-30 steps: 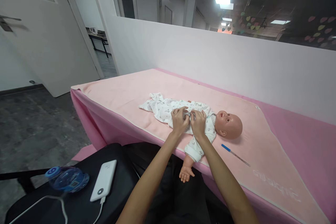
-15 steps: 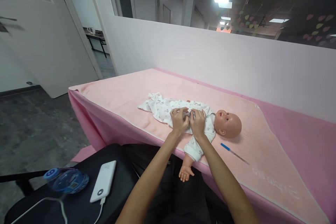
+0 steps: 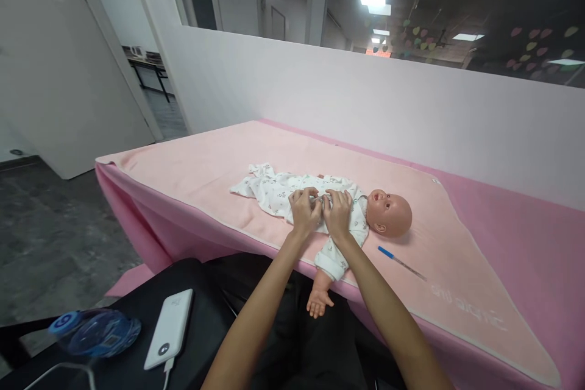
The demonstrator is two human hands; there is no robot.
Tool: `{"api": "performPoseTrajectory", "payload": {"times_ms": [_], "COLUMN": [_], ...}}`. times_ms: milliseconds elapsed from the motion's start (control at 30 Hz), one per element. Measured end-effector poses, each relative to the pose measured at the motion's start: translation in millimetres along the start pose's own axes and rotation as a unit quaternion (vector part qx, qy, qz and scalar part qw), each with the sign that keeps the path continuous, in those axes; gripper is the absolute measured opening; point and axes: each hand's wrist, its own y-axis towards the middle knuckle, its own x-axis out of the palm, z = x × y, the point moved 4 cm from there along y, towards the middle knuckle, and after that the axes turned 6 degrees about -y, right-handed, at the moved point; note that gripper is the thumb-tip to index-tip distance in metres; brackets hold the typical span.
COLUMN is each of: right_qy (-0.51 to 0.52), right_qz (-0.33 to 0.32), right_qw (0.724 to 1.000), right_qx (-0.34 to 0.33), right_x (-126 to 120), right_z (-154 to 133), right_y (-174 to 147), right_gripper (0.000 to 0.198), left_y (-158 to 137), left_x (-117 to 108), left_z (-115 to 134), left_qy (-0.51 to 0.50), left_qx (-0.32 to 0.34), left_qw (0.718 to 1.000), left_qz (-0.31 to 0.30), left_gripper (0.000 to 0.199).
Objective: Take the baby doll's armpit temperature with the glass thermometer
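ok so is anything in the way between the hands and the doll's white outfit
Nothing visible: the left hand and right hand rest directly on the white outfit. The blue-ended stick lies off by the doll's head, not between. What the hands may be pinching is too small to tell.

Doll: bald, smooth head, mouth open. On back, face up, on pink blanket, head to right, leg end to left. Near arm out past blanket's near edge, palm up, fingers spread. Outfit: white, small dark prints, long sleeves, plain white near cuff; on doll, leg end creased, middle partly hidden.
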Motion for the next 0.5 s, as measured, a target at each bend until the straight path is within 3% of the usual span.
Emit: {"api": "performPoseTrajectory", "payload": {"times_ms": [300, 500], "right_qy": [-0.038, -0.054], "right_qz": [0.013, 0.022], "right_qw": [0.999, 0.998], "right_qx": [0.019, 0.026], "right_x": [-4.6, -4.8], "right_z": [-1.4, -0.8], "right_y": [0.9, 0.7], "right_gripper": [0.017, 0.017], "left_y": [-0.3, 1.3], "left_x": [-4.3, -9.0], "left_z": [0.7, -2.6], "left_qy": [0.019, 0.027], "left_qx": [0.001, -0.054], "left_qw": [0.999, 0.994], "left_qz": [0.038, 0.088], "left_gripper": [0.008, 0.006]}}
